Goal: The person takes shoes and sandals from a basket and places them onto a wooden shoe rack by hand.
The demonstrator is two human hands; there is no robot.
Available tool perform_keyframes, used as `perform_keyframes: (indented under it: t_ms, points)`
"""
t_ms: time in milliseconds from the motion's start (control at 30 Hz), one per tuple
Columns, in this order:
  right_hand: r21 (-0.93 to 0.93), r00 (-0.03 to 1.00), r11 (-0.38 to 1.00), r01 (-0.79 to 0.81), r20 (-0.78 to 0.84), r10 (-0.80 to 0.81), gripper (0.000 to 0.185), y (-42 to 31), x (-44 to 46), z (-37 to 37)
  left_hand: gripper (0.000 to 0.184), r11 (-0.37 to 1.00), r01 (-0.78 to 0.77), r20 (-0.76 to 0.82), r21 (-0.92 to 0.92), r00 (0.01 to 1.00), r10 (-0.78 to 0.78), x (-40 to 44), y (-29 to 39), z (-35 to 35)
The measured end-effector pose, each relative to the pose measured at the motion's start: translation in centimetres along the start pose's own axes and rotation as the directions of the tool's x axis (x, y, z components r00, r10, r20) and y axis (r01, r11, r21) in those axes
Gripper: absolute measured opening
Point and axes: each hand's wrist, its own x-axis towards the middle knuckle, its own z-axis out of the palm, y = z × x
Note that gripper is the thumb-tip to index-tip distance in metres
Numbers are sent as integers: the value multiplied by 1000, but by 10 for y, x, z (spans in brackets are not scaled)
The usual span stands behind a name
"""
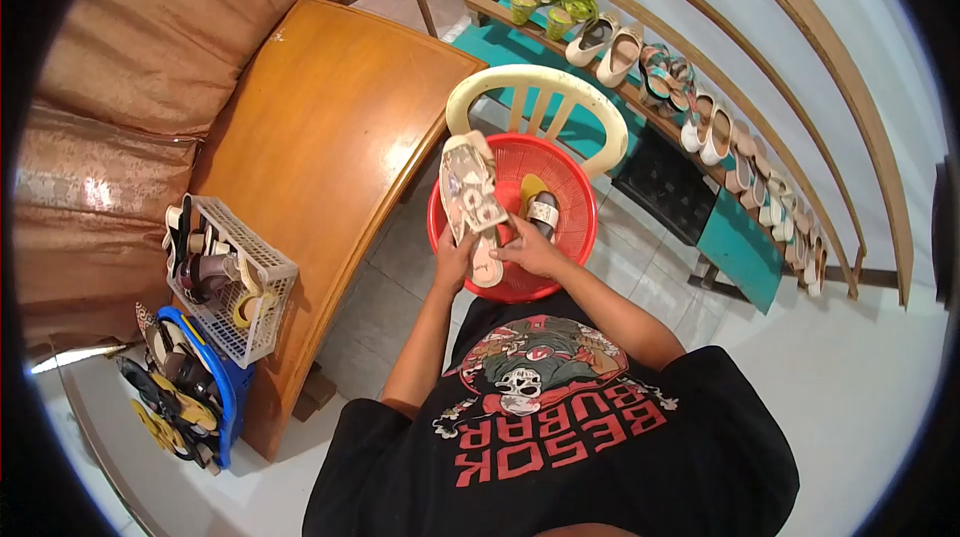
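Between my hands is a pair of beige sandals [465, 177], held over a red plastic basket [586, 227]. My left hand [455, 259] grips the pair along its left edge, fingers closed. From the right, my right hand [526, 247] pinches the sandal whose pale insole [486, 262] points toward me. Inside the basket, to the right of the held pair, lie a dark slide sandal with a cream strap [543, 212] and a yellow-soled shoe [532, 185]. The basket rests on a cream plastic chair [535, 77].
A wooden table [330, 117] stands at left, bearing a white crate of shoes [255, 257]. Beside it is a blue basket of footwear [215, 347]. Along the right wall, a wooden rack [650, 107] holds several pairs, including green sandals [570, 12] and white flats [715, 132].
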Motion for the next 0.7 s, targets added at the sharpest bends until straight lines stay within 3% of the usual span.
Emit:
perform_keyframes:
  t_ms: [100, 200, 367, 433, 467, 500, 567, 600, 700]
  points:
    - [-20, 998, 998, -53, -18, 53, 75, -23, -5, 1, 42, 994, -27, 45, -105, 998, 32, 10, 2, 3]
    - [-27, 989, 992, 121, -86, -123, 73, -36, -2, 3, 43, 970, -126, 61, -206, 988, 141, 21, 5, 14]
    - [-44, 991, 994, 101, -79, -104, 71, -48, -10, 0, 43, 970, -191, 81, -148, 975, 205, 24, 13, 19]
    - [12, 984, 984, 178, -9, -178, 63, -44, -10, -8, 43, 966, -207, 76, -153, 973, 220, 19, 20, 19]
    - [320, 983, 940, 118, 94, -155, 57, -39, -7, -14, 44, 972, -191, 81, -136, 976, 203, 15, 24, 19]
    - [325, 981, 937, 131, 95, -170, 57, -36, -5, -19, 44, 978, -171, 88, -119, 979, 181, 10, 29, 19]
    - [160, 986, 985, 66, 141, -89, 52, -25, -3, -30, 45, 984, -163, 97, -73, 981, 170, 3, 34, 24]
    - [-37, 975, 975, 220, -11, -220, 46, -26, -8, -23, 46, 984, -160, 77, -75, 983, 165, 0, 33, 29]
    - [-117, 980, 979, 169, -86, -179, 52, -27, -11, -25, 46, 990, -128, -18, -52, 992, 127, -7, 25, 44]
